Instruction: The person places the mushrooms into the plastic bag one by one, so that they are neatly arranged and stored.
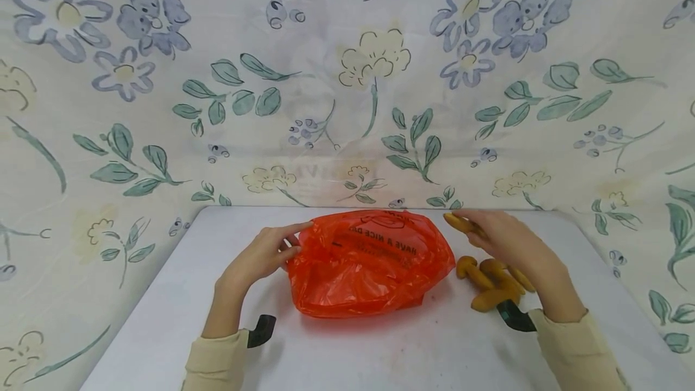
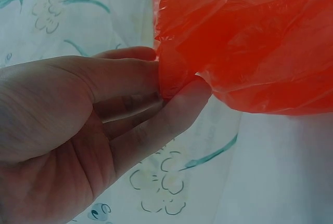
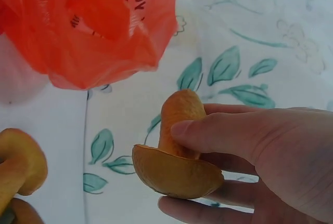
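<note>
A red plastic bag [image 1: 374, 264] with dark printing lies bulging in the middle of the white table in the head view. My left hand [image 1: 263, 255] pinches the bag's left end; in the left wrist view the thumb and fingers [image 2: 187, 99] meet at the red plastic. To the right of the bag and above the table, my right hand [image 1: 510, 237] holds a yellow-brown mushroom [image 3: 177, 174]. In the right wrist view the thumb presses on its thick stem, with the cap pointing down the picture. What the bag contains cannot be made out.
Several more yellow-brown mushrooms [image 1: 488, 299] lie in a heap on the white table [image 1: 391, 355], right of the bag and under my right forearm. A flower-printed cloth [image 1: 326, 95] hangs behind the table and at both sides. Dark camera mounts [image 1: 262, 332] stick out from both wrists.
</note>
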Motion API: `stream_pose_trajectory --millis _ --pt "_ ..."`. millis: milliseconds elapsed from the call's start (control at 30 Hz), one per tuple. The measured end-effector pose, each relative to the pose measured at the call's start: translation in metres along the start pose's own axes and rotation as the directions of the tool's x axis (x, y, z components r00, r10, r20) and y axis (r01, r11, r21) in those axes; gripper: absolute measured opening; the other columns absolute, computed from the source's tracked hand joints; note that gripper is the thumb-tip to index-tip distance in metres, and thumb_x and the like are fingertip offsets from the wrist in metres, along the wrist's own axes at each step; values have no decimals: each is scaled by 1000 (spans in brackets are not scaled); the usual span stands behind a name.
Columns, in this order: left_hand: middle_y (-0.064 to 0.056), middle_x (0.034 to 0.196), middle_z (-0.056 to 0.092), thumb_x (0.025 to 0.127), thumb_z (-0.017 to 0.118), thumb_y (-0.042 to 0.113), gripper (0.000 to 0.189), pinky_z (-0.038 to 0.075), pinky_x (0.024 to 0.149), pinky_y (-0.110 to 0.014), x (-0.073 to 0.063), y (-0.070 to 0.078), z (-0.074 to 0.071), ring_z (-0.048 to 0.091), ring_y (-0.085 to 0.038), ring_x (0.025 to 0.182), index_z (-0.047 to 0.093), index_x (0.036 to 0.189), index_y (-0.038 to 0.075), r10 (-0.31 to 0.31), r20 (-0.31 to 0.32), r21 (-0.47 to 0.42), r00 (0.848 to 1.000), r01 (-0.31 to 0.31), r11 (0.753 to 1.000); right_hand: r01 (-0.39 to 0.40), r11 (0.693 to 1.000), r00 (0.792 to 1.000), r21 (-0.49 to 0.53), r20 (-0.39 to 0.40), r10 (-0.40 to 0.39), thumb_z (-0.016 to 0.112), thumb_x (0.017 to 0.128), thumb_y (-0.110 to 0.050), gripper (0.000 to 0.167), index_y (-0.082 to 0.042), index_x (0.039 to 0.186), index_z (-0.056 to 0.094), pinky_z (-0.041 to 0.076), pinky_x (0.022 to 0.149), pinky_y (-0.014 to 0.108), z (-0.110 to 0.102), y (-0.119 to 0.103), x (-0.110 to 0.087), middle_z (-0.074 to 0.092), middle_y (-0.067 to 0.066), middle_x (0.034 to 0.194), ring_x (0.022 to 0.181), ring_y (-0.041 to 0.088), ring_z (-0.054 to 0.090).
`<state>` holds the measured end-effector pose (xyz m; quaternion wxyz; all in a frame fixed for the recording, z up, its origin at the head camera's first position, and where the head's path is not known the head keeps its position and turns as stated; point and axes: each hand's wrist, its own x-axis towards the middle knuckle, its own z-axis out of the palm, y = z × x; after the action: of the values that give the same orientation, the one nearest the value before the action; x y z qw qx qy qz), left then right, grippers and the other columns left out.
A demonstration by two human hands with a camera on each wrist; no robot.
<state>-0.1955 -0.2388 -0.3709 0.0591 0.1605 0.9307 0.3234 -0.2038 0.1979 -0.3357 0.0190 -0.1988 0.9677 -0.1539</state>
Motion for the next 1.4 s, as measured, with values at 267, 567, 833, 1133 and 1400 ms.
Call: stream_pose_trajectory --millis 267,567,833,1133,1400 --pt "-11 101 67 92 63 3 55 60 66 -26 -1 0 0 63 -15 78 51 143 17 3 -4 -10 1000 -3 1000 34 999 999 -19 11 -34 68 92 -14 51 -15 141 53 59 84 42 -8 -11 11 69 8 117 98 24 66" --pt "-11 100 67 92 64 2 54 60 65 -27 1 0 1 64 -15 78 52 143 17 -2 -6 -8 1000 2 1000 78 996 997 -41 26 -77 66 93 -14 48 -18 140 55 59 80 37 -15 -28 25 70 6 114 90 18 64" --pt "-12 100 67 92 63 2 54 60 64 -26 3 0 2 64 -15 77 52 143 15 0 10 -15 1000 0 1000 97 994 995 -50 43 -95 65 94 -20 44 -19 138 57 57 89 43 -12 -50 41 69 5 121 103 23 66" --pt "-12 101 67 92 63 1 54 61 65 -28 2 1 1 64 -16 77 51 143 15 -1 7 -26 1000 2 1000 134 990 988 -46 89 -129 67 93 -20 43 -22 135 60 55 96 43 -2 -76 56 67 2 127 116 24 63" --pt "-11 100 67 92 64 1 54 60 64 -26 1 0 1 64 -15 77 52 143 15 7 -2 -13 1000 -7 1000 182 981 981 -75 89 -175 69 92 -19 41 -24 132 62 57 92 38 11 -87 61 70 -1 120 105 19 67"
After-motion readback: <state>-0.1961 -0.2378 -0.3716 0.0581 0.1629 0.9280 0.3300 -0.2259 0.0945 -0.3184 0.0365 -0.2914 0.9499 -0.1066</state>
